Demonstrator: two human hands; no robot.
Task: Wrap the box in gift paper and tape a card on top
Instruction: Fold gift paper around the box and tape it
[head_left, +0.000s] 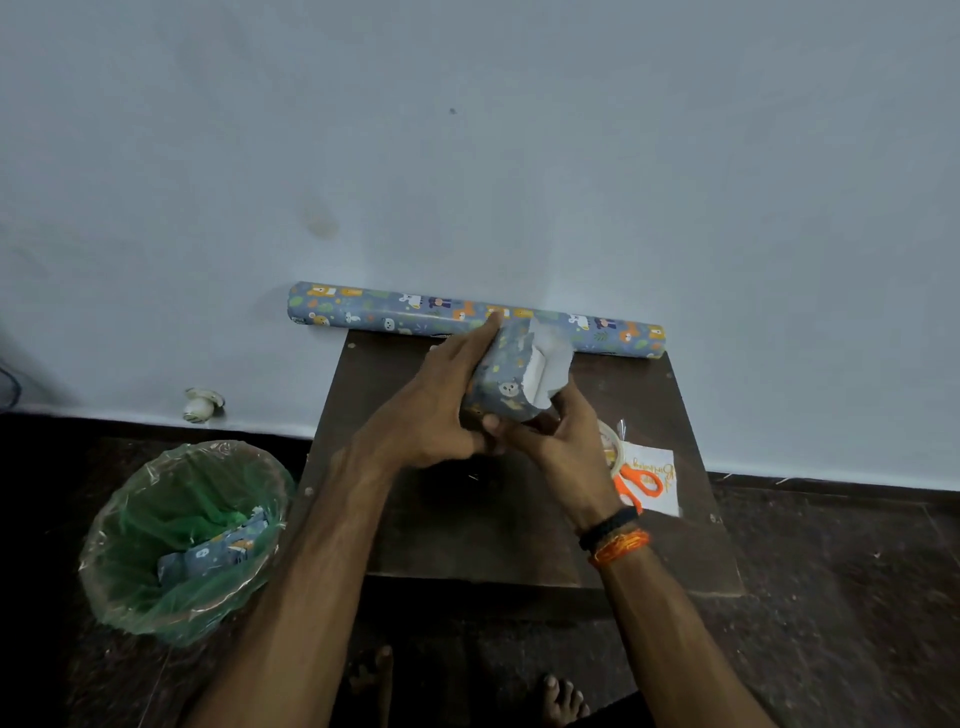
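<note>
Box: one box (501, 382), its sides already covered in blue animal-print gift paper, held up off the table (415, 540) over its far half, just in front of the paper roll.
Long axis: runs from near-left to far-right, tilted, with the open end turned to the right and up; white flaps of paper stand loose there, not yet folded down.
Left hand (441, 410): grasps the box along its left side, fingers stretched up the paper and thumb under the near end.
Right hand (556, 436): cups the box from below at the near right, fingers curled round the lower corner, right beside the open end.
Key relation: the unfolded end faces the right hand, so I judge that hand the better placed to press the flaps in while the left steadies the box.
Paper roll (475, 317): one, lying along the table's far edge against the wall.
Tape (609, 446): one roll near the right edge, partly hidden by the right wrist.
Scissors (636, 488): one pair, orange handles, lying on the card.
Card (655, 483): one, white with orange lettering, at the right edge.
Bin (182, 540): one, on the floor left of the table, with paper scraps inside.
</note>
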